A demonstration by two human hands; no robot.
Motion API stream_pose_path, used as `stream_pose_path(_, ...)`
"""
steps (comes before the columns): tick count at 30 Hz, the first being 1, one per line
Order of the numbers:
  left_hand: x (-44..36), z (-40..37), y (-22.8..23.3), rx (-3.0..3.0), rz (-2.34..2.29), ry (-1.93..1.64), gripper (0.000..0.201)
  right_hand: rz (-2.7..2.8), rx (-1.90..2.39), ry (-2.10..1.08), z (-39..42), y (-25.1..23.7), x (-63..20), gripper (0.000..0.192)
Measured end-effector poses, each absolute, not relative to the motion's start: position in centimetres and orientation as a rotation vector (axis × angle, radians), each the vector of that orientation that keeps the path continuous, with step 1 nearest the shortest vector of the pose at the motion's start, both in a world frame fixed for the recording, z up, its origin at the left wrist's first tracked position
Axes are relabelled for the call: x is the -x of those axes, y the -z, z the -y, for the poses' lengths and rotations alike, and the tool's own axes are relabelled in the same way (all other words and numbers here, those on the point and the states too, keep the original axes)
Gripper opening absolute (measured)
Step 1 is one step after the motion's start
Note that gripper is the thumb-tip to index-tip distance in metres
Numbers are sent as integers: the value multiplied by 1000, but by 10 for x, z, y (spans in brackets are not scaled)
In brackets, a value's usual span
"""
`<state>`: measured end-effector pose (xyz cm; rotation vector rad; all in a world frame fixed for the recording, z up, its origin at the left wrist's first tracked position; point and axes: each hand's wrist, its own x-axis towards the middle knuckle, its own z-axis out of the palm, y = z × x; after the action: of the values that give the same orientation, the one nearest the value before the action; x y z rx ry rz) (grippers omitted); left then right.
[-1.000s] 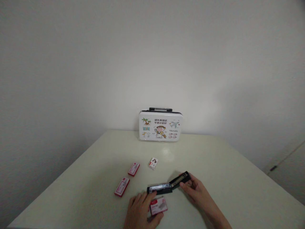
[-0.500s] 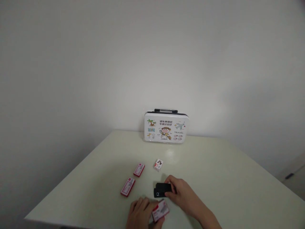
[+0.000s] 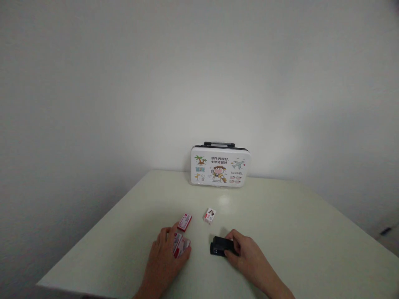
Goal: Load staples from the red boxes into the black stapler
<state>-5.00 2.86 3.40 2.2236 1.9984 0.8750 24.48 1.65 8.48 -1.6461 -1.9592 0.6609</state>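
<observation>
At the front left, my left hand (image 3: 163,253) is closed around a red-and-white staple box (image 3: 183,246), with its thumb on the near right side. A second staple box (image 3: 177,238) lies right against it, partly hidden under my fingers. Just beyond my index finger is a third staple box (image 3: 185,222), flat on the table. My right hand (image 3: 245,251) grips one end of a black stapler (image 3: 220,246) between thumb and fingers, its other end pointing left. Farther back sits a small white box (image 3: 210,215) with a dark picture on top.
A white case (image 3: 220,167) with cartoon prints and a black handle stands upright against the wall at the back of the pale table (image 3: 274,216). The table's left edge and front left corner are in view.
My left hand has carried its staple box left and forward, to beside the nearer one on the table. My right hand and the stapler appear slightly farther right, as does the whole scene.
</observation>
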Motion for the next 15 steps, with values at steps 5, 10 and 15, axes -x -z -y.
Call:
stream_pose_path(5,35,-45,-26,-2441,-1860,-896,68,1700,1836,-470,-30,-68,-248,14)
stream_pose_path(10,8,-65,-17,-2501,-1688,-945,75,1556,1738,-579,-47,-44,-248,23)
stream_pose_path(15,-34,-70,-26,-2443,-1680,-982,74,1488,1681,-632,-43,-45,-243,31)
